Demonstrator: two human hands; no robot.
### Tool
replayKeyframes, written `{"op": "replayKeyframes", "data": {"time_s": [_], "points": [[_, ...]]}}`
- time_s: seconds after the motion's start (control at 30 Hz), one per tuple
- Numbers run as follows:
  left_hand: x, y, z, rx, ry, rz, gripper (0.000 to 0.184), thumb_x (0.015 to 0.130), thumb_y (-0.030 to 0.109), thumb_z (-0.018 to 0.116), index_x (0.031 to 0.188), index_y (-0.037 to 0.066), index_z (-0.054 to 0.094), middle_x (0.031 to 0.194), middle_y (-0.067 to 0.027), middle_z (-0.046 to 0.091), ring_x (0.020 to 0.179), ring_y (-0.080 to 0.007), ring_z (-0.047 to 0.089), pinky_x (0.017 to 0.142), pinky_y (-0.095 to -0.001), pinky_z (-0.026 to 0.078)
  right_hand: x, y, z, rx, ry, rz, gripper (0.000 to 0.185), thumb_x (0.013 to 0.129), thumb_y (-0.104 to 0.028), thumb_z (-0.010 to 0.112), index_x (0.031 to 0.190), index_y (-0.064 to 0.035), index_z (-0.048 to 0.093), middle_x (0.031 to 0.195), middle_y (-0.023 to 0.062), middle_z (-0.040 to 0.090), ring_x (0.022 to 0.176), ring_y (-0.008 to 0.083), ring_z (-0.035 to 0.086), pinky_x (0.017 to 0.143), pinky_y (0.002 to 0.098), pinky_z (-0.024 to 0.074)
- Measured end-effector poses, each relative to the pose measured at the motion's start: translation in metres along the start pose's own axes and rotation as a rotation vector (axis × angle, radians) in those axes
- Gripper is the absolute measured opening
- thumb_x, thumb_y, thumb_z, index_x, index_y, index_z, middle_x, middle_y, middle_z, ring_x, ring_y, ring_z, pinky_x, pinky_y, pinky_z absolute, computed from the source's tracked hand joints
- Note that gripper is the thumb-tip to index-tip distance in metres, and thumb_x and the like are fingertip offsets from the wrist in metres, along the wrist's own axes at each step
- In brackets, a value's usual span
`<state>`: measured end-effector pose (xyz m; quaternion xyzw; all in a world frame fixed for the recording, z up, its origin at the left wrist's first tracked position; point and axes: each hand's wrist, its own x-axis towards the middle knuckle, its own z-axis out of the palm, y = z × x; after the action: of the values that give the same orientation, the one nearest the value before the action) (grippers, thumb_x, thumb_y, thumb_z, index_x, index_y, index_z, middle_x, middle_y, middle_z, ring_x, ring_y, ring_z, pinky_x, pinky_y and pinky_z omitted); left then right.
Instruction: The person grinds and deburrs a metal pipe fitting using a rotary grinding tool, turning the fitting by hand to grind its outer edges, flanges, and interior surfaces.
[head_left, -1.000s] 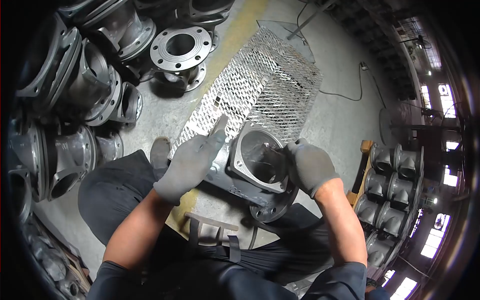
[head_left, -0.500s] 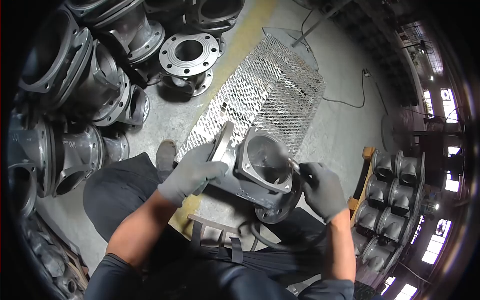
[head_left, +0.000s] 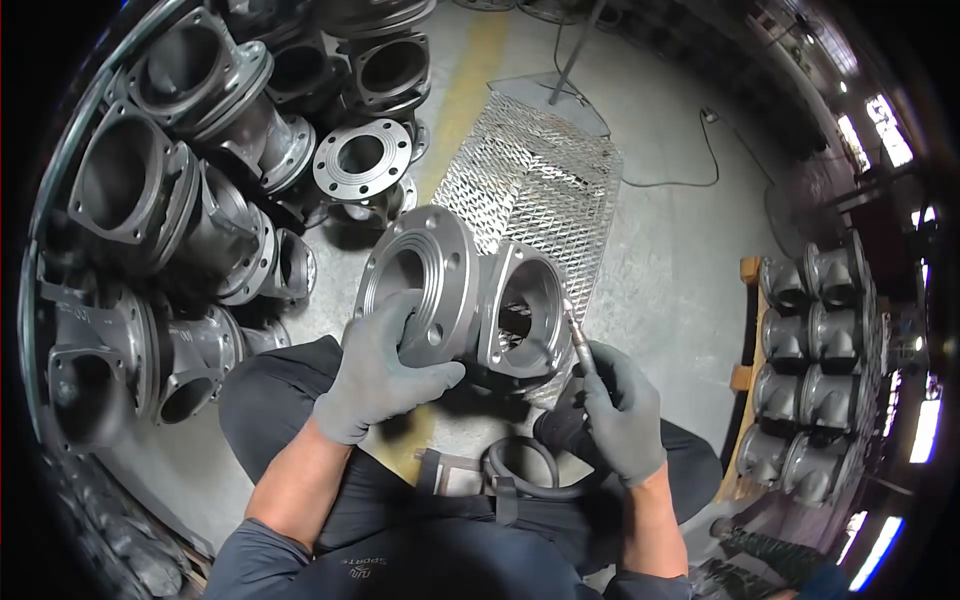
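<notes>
A grey metal valve body (head_left: 485, 300) is in front of me, its round bolt-holed flange facing up to the left and its square opening to the right. My left hand (head_left: 385, 370), gloved in grey, grips the rim of the round flange, fingers inside the bore and thumb outside. In my right hand (head_left: 622, 410), also gloved, is a slim metal air tool (head_left: 582, 345), its tip beside the edge of the square opening. Below the body, a dark hose (head_left: 525, 462) lies coiled near my lap.
Metal grating (head_left: 535, 160) lies on the floor beyond the body. Many castings (head_left: 125, 170) stand at left, with a flanged one (head_left: 362, 160) nearer. At right, valve bodies sit stacked on a wooden pallet (head_left: 748, 380). A cable (head_left: 690, 185) crosses the floor.
The valve body has been lifted and turned, so its round flange now faces me. My left hand has shifted onto that flange, and the right hand with the tool has moved slightly lower.
</notes>
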<state>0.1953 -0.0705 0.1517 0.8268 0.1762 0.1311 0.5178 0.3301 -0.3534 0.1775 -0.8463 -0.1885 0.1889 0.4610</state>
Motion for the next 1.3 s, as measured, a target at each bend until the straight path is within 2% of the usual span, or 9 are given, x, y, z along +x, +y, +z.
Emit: {"op": "replayKeyframes", "data": {"time_s": [0.13, 0.3, 0.6, 0.77, 0.87, 0.97, 1.03, 1.23, 1.3], "points": [[-0.009, 0.008, 0.005, -0.174, 0.001, -0.082, 0.073, 0.07, 0.027, 0.095, 0.13, -0.004, 0.066, 0.11, -0.0152, 0.074, 0.1, -0.0237, 0.071, 0.093, -0.0382, 0.056, -0.029, -0.021, 0.007, -0.004, -0.055, -0.074, 0.045, 0.101, -0.004, 0.064, 0.146, 0.0015, 0.065, 0.113, 0.0196, 0.077, 0.086, 0.023, 0.075, 0.079, 0.037, 0.0593], [-0.024, 0.015, 0.004, -0.132, -0.031, -0.215, 0.065, 0.071, 0.029, 0.098, 0.118, -0.002, 0.064, 0.106, -0.0128, 0.07, 0.095, -0.0213, 0.066, 0.088, -0.0382, 0.055, -0.057, -0.045, 0.025, 0.329, -0.209, 0.114, 0.056, 0.106, -0.002, 0.057, 0.162, -0.0018, 0.052, 0.116, 0.0121, 0.075, 0.071, 0.0083, 0.067, 0.065, 0.027, 0.0574], [-0.033, 0.01, 0.025, -0.065, -0.01, -0.098, 0.074, 0.07, 0.031, 0.102, 0.119, -0.004, 0.059, 0.106, -0.0128, 0.07, 0.096, -0.0188, 0.066, 0.086, -0.0381, 0.056, -0.057, -0.035, 0.061, 0.342, -0.308, 0.122, 0.06, 0.106, -0.01, 0.055, 0.165, -0.0037, 0.048, 0.116, 0.0163, 0.076, 0.083, 0.0171, 0.073, 0.079, 0.0341, 0.0592], [-0.035, 0.013, 0.024, -0.111, 0.033, -0.094, 0.073, 0.072, 0.034, 0.103, 0.114, -0.004, 0.057, 0.105, -0.0153, 0.069, 0.095, -0.0225, 0.067, 0.084, -0.0404, 0.055, -0.038, -0.052, 0.065, 0.33, -0.347, 0.095, 0.063, 0.102, -0.006, 0.055, 0.164, 0.0016, 0.046, 0.121, 0.0273, 0.074, 0.068, 0.0233, 0.076, 0.075, 0.0373, 0.0616], [-0.04, 0.013, 0.022, -0.1, 0.02, -0.105, 0.07, 0.074, 0.034, 0.102, 0.111, -0.004, 0.057, 0.105, -0.0164, 0.07, 0.094, -0.025, 0.068, 0.084, -0.0406, 0.055, -0.029, -0.054, 0.078, 0.343, -0.272, -0.003, 0.063, 0.102, -0.007, 0.056, 0.164, -0.0049, 0.05, 0.099, 0.0153, 0.077, 0.07, 0.0141, 0.072, 0.068, 0.0321, 0.0575], [-0.04, 0.003, 0.025, -0.033, 0.03, -0.106, 0.069, 0.075, 0.035, 0.102, 0.11, -0.004, 0.057, 0.107, -0.018, 0.07, 0.097, -0.027, 0.069, 0.086, -0.0415, 0.056, -0.027, -0.058, 0.081, 0.368, -0.297, 0.084, 0.066, 0.099, -0.007, 0.056, 0.165, -0.0058, 0.05, 0.106, 0.0202, 0.078, 0.072, 0.0171, 0.075, 0.071, 0.034, 0.059], [-0.04, -0.003, 0.025, 0.013, 0.028, -0.11, 0.074, 0.074, 0.029, 0.099, 0.125, -0.003, 0.057, 0.11, -0.0124, 0.072, 0.097, -0.0164, 0.068, 0.086, -0.0357, 0.057, -0.027, -0.059, 0.082, 0.34, -0.281, 0.082, 0.067, 0.098, -0.007, 0.056, 0.165, -0.0058, 0.05, 0.108, 0.021, 0.079, 0.072, 0.0175, 0.075, 0.072, 0.0342, 0.0594], [-0.038, 0.004, 0.024, -0.043, 0.006, -0.117, 0.075, 0.079, 0.038, 0.097, 0.127, -0.003, 0.056, 0.109, -0.0115, 0.071, 0.097, -0.016, 0.067, 0.086, -0.0355, 0.057, -0.019, -0.062, 0.078, 0.342, -0.28, 0.046, 0.059, 0.1, -0.004, 0.053, 0.158, 0.0021, 0.053, 0.102, 0.0288, 0.076, 0.067, 0.0272, 0.076, 0.075, 0.0408, 0.0612], [-0.039, -0.004, 0.024, -0.032, -0.003, -0.118, 0.075, 0.08, 0.039, 0.097, 0.126, -0.003, 0.055, 0.109, -0.0115, 0.071, 0.097, -0.0158, 0.067, 0.086, -0.0354, 0.057, -0.019, -0.068, 0.074, 0.296, -0.322, 0.115, 0.058, 0.101, -0.004, 0.053, 0.158, 0.0016, 0.053, 0.106, 0.0302, 0.075, 0.079, 0.0341, 0.078, 0.082, 0.0438, 0.0611]]}}
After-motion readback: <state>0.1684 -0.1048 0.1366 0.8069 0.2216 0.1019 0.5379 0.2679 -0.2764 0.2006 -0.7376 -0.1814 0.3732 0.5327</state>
